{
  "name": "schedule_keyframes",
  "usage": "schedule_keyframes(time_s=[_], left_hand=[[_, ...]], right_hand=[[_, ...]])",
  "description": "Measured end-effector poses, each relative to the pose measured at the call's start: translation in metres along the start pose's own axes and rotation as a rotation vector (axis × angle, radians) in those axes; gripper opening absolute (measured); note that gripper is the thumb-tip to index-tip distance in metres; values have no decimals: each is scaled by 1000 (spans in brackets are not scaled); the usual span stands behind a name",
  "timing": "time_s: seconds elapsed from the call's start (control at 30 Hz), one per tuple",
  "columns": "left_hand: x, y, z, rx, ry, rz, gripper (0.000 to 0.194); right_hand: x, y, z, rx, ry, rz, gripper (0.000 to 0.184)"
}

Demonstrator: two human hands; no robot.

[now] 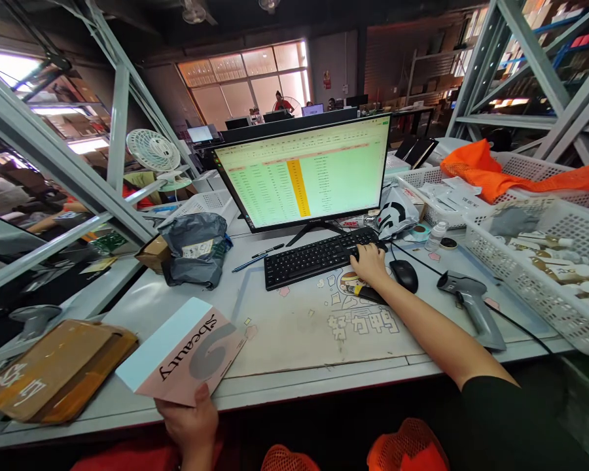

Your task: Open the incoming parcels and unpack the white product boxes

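My left hand (194, 418) is closed on the lower edge of a pink and pale blue box (196, 353) marked "beauty", tilted above the desk's front left. My right hand (370, 263) rests on the right end of a black keyboard (309, 260), its fingers spread over the keys and holding nothing. Just right of that hand lies a black mouse (404, 275). Partly under my right wrist is a yellow and black tool (366, 292), its kind unclear. Behind the keyboard a monitor (338, 173) displays a spreadsheet with one orange column.
A barcode scanner (474, 304) lies at the right, near a white basket (510, 261) of small bottles. Two pens (258, 258) and a grey plastic parcel (196, 248) lie left of the keyboard. Brown packages (53, 366) sit at the front left. Metal frames flank the desk.
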State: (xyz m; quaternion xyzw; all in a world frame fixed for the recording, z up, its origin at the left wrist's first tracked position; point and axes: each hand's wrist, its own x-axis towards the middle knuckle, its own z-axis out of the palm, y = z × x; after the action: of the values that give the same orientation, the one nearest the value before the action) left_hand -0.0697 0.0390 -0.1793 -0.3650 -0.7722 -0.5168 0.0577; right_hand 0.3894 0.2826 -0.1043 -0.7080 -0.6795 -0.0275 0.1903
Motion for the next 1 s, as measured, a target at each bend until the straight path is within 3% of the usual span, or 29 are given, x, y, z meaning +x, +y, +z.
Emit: schedule_keyframes(time_s=[0.17, 0.27, 0.4, 0.6, 1.0], left_hand=[[-2, 7, -1, -8, -9, -48, 101], [-3, 8, 0, -6, -6, -6, 99], [-4, 3, 4, -8, 14, 23, 102], [-1, -5, 7, 2, 19, 1, 115], [-4, -17, 10, 25, 37, -44, 120]], right_hand=[[-5, -6, -11, 13, 25, -14, 40], [-1, -9, -16, 23, 34, -37, 44], [23, -25, -13, 40, -98, -78, 33], [49, -54, -1, 21, -132, -137, 54], [-19, -5, 6, -43, -155, -54, 54]])
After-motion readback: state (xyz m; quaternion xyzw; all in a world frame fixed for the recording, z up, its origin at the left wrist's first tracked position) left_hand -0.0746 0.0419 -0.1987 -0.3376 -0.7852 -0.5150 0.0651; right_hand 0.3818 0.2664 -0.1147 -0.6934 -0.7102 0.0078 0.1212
